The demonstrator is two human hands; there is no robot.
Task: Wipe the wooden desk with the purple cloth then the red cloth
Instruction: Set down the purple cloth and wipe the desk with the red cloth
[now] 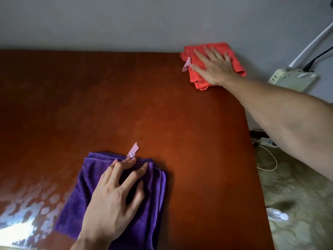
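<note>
The purple cloth [115,195], folded, is pressed flat at lower centre of the counter [162,114] by the left hand [111,199], fingers spread. The red cloth [212,64], at the counter's upper right corner against the wall, is covered by the flat right hand [214,67]. Bare wood lies between them.
</note>
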